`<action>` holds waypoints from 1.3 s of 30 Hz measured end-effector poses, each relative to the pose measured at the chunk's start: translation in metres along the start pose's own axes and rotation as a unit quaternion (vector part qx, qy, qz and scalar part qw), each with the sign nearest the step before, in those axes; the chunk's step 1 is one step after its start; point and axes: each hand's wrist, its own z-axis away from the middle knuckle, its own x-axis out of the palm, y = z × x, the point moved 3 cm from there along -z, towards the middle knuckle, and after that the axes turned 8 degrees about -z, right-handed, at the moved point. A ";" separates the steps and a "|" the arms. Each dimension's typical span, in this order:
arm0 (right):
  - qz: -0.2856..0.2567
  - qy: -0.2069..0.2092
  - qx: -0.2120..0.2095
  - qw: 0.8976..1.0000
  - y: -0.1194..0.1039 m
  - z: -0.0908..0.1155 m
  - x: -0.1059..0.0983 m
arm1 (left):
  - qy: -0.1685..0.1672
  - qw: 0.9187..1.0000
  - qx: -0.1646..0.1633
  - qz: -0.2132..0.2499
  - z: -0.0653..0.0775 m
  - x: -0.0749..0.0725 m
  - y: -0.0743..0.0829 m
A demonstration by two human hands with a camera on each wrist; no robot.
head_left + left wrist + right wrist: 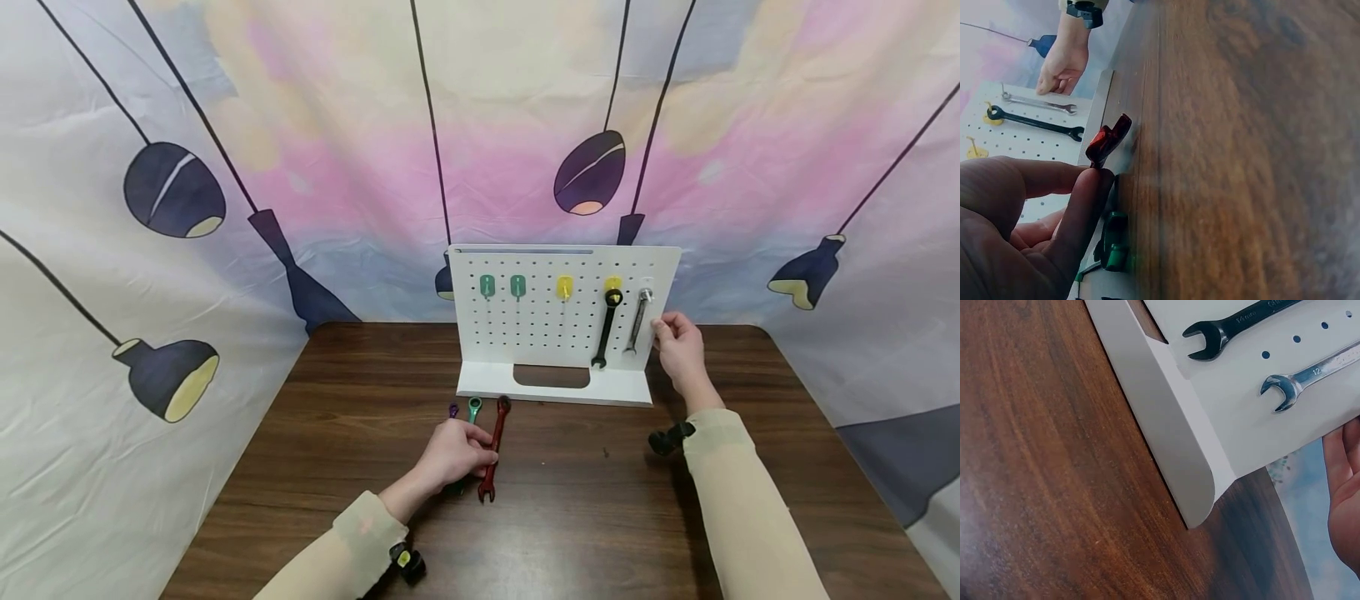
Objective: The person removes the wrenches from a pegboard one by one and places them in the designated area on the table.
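My left hand [453,452] pinches a red combination wrench [498,432] between thumb and fingers, low over the table; the left wrist view shows its red end [1107,141] beyond the fingertips. Partly hidden by that hand are a green wrench [475,406] and a purple wrench [453,411]. With thumb and fingers, my right hand [681,354] grips the right edge of a white pegboard stand [540,329]. From its hooks hang a black wrench [607,329] and, nearest the right hand, a silver wrench [639,321].
Two green hooks [487,287] sit at the board's left, and a yellow hook [565,287] near its middle holds nothing. The stand's foot [487,382] rests on the brown wooden table [600,508]. A printed cloth [337,125] hangs behind.
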 end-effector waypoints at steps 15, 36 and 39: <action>0.057 -0.030 -0.004 0.998 0.001 0.003 -0.008 | -0.005 0.999 0.011 -0.030 -0.005 -0.001 0.001; 0.047 -0.043 -0.020 0.998 -0.003 0.000 -0.007 | -0.009 0.999 0.016 -0.031 -0.003 -0.001 0.001; 0.045 -0.042 -0.015 0.998 -0.004 0.000 -0.006 | -0.007 0.999 0.017 -0.033 -0.003 -0.001 0.000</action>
